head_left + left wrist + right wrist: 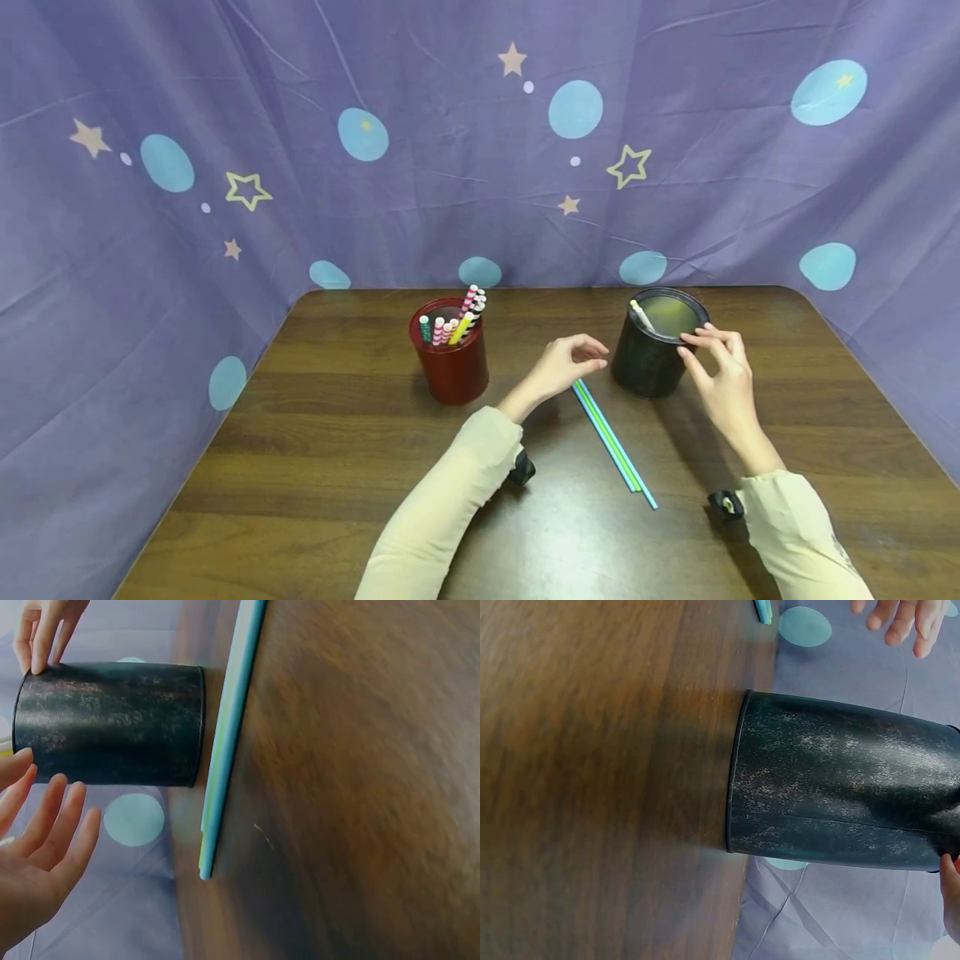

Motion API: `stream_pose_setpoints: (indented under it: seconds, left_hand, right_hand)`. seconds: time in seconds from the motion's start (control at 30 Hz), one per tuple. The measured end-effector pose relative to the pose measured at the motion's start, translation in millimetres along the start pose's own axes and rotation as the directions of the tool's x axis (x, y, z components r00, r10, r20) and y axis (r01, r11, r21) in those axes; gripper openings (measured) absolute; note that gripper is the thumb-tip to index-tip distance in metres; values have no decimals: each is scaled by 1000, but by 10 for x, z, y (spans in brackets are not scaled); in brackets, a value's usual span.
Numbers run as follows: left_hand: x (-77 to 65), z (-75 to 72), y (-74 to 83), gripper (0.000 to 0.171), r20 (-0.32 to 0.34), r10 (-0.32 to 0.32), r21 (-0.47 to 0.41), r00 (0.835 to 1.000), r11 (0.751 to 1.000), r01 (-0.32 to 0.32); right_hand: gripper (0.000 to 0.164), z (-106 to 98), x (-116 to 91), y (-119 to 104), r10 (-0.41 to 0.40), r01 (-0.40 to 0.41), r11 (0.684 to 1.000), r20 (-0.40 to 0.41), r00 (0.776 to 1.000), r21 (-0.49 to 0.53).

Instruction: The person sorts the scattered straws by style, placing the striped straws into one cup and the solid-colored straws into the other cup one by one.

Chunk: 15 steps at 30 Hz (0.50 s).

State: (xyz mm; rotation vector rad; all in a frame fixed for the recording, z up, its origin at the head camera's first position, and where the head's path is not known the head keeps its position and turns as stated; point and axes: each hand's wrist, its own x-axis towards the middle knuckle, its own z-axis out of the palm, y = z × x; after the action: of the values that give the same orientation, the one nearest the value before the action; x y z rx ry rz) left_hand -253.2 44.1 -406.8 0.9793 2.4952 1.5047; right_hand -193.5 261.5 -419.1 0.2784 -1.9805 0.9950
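Observation:
A black cylindrical container (647,362) stands upright on the table, with a pale stick (642,316) leaning inside against its rim. My right hand (723,379) holds the container's near right rim between thumb and fingers. To the left of the container, my left hand (567,365) hovers with loosely bent fingers and nothing in them. In the left wrist view, that left hand (41,855) is beside the container's upper part; contact cannot be made out. Several thin blue and green sticks (611,442) lie together on the tabletop between the arms.
A red cylindrical container (455,375) stands left of the left hand, holding several patterned sticks (447,332) with white ends. Both stand on a brown wooden table (300,467). Behind it hangs a purple curtain (465,125) with stars and blue spots.

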Motion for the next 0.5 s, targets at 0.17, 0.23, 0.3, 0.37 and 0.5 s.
stream_pose_setpoints:
  seconds: [0.17, 0.23, 0.3, 0.37, 0.5]
  left_hand:
    - [-42, -36, -46, 17, 81, -7, 33, 997, 999, 4]
    - [-60, -47, -69, 17, 106, -2, 53, 994, 999, -3]
    - [-77, -57, -90, 17, 127, 6, 67, 992, 998, -15]
    - [-96, -67, -106, 17, 144, 12, 78, 989, 997, -23]
    - [-125, -78, -134, 18, 170, 14, 98, 985, 995, -30]
  right_hand:
    - [27, 0, 0, -2, 5, -5, 1000, 3, 1000, 2]
    - [27, 0, 1, -6, 8, -8, 1000, 4, 1000, 5]
    - [27, 1, 2, -10, 6, -6, 1000, 2, 1000, 6]
    - [27, 2, 1, -4, 5, -5, 1000, 0, 1000, 5]
    - [26, 0, -1, 2, 6, -6, 1000, 6, 1000, 1]
